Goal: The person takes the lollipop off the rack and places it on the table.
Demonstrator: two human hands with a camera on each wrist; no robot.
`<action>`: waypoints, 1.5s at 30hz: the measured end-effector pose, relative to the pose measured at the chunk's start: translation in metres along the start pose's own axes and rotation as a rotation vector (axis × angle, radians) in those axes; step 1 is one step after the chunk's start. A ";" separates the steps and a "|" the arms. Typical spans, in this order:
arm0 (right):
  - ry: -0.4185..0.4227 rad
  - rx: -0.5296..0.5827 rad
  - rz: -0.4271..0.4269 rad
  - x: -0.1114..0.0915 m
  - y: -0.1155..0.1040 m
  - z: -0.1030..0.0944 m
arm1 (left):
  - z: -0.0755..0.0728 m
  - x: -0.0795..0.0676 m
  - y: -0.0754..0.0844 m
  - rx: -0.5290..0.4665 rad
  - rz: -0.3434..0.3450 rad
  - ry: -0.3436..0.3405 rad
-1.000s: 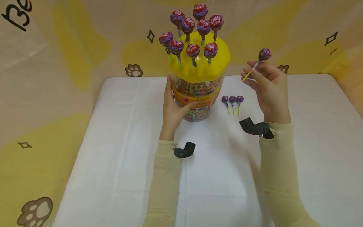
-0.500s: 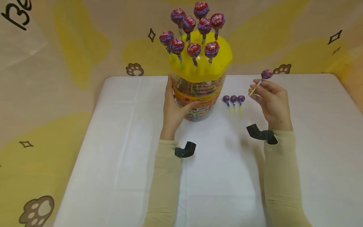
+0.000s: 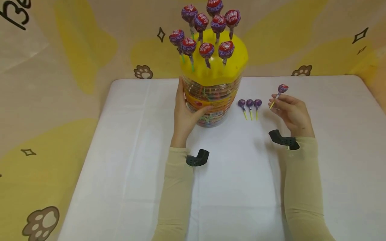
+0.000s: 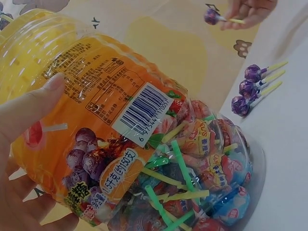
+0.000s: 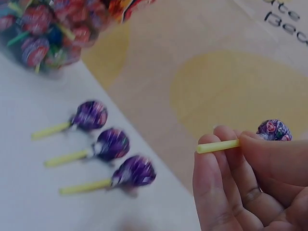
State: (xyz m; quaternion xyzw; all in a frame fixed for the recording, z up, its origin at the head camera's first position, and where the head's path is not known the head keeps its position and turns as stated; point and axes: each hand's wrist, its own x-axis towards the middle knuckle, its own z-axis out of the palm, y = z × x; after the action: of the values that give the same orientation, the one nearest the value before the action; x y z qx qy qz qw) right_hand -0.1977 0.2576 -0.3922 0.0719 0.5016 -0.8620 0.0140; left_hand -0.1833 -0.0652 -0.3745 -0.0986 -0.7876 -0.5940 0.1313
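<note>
Purple lollipop (image 3: 282, 88) being pinched by stick in rt hand (image 3: 291, 112); best laid parallel w/ row of three lollipops (image 3: 249, 103) on table (image 3: 135, 140), jar (image 3: 212, 97) being gripped by left hand (image 3: 185, 115).

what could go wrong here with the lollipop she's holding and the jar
1. The right hand only pinches the purple-wrapped lollipop by its thin yellow stick, so it could slip and drop.
2. Set down carelessly, it might knock the three purple lollipops lying in a row on the white table.
3. The tall clear plastic jar, lollipops stuck in its yellow lid, looks top-heavy; the left hand letting go may tip it.
</note>
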 end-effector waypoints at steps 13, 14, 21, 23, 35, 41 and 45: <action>0.050 -0.136 0.178 0.008 0.018 -0.019 | -0.003 0.002 0.002 -0.003 -0.016 0.014; 0.052 -0.161 0.181 0.009 0.018 -0.018 | -0.003 0.002 0.002 -0.004 -0.017 0.014; 0.069 -0.299 0.177 0.011 0.021 -0.018 | -0.003 0.003 0.003 -0.016 -0.020 0.012; 0.083 -0.339 0.180 0.013 0.021 -0.017 | -0.003 0.003 0.003 -0.019 -0.022 0.012; 0.100 -0.396 0.205 0.011 0.020 -0.019 | 0.000 0.003 0.003 -0.028 -0.033 0.007; 0.145 -0.450 0.178 0.011 0.023 -0.019 | 0.001 0.003 0.004 -0.025 -0.046 -0.001; 0.152 -0.519 0.173 0.012 0.025 -0.020 | 0.001 0.002 0.003 -0.023 -0.043 0.001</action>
State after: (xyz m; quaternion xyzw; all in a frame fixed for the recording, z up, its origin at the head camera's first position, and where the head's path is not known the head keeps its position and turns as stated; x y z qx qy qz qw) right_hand -0.2048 0.2628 -0.4254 0.1730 0.6970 -0.6926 0.0678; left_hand -0.1843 -0.0630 -0.3715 -0.0831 -0.7825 -0.6057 0.1178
